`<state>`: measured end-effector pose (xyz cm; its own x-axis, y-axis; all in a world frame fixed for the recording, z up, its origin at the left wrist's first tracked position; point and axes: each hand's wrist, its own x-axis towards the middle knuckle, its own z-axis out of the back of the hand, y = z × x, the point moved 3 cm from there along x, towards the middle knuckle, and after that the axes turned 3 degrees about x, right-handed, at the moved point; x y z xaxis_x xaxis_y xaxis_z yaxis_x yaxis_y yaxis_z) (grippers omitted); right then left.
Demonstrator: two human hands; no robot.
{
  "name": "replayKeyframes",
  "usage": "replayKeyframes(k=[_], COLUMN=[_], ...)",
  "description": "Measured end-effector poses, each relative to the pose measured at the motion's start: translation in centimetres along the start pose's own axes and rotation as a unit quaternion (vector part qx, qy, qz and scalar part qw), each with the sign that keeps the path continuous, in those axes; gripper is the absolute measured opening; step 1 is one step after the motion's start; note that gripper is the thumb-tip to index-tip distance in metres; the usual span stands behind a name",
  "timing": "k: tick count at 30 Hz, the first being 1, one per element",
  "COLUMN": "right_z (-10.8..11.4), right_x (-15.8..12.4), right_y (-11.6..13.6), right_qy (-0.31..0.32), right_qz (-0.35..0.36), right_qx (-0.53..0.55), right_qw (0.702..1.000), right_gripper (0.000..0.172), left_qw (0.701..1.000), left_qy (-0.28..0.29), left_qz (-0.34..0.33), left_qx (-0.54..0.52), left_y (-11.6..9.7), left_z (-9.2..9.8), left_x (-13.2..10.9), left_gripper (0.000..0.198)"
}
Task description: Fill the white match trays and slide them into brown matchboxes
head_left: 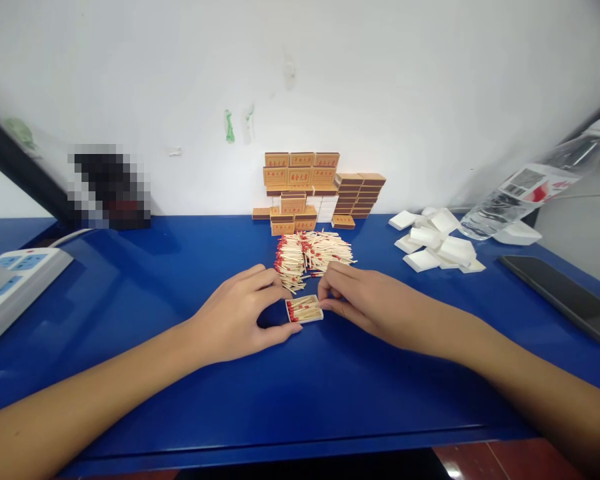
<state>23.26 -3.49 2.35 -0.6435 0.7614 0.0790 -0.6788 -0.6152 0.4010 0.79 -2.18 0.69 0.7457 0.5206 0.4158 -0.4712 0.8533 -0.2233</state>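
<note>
Both arms were bare and angled in pretty evenly, left forearm [115,383] from around 8 o'clock, right forearm [525,363] from around 4. The left hand [240,313] was pointed toward 3, thumb and index finger curved into a loose C. The right hand [360,297] was aimed at 9ish, thumb tip and index tip pinched close together.

I'm seeing the blue desktop [290,400] lying open on the near side of the filled match tray [311,319], and again between the match pile [330,250] and power strip [45,263], leaving passing room. Beyond, stacked matchboxes [288,177] are blocking the wall [405,87]; rightward, white trays [455,250] and a leaning bottle [535,181] are crowding together, perhaps touching.
</note>
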Motion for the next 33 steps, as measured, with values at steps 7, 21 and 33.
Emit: replayKeyframes(k=[7, 21, 33], right_z=[-1.2, -1.4, -1.8], right_x=[0.2, 0.4, 0.5], right_y=[0.6, 0.7, 0.6], right_qy=[-0.028, -0.059, -0.047], right_qz=[0.029, 0.050, 0.045], right_qx=[-0.058, -0.069, -0.055], right_qw=[0.997, 0.995, 0.996], right_gripper=[0.010, 0.015, 0.013], left_qw=[1.000, 0.999, 0.999], left_qy=[-0.004, -0.008, -0.001], left_qz=[-0.010, -0.039, -0.037], left_qx=[-0.011, -0.014, -0.015], left_y=[0.0, -0.6, -0.5], left_z=[-0.1, 0.3, 0.2], left_x=[-0.1, -0.1, 0.0], left_gripper=[0.029, 0.027, 0.028])
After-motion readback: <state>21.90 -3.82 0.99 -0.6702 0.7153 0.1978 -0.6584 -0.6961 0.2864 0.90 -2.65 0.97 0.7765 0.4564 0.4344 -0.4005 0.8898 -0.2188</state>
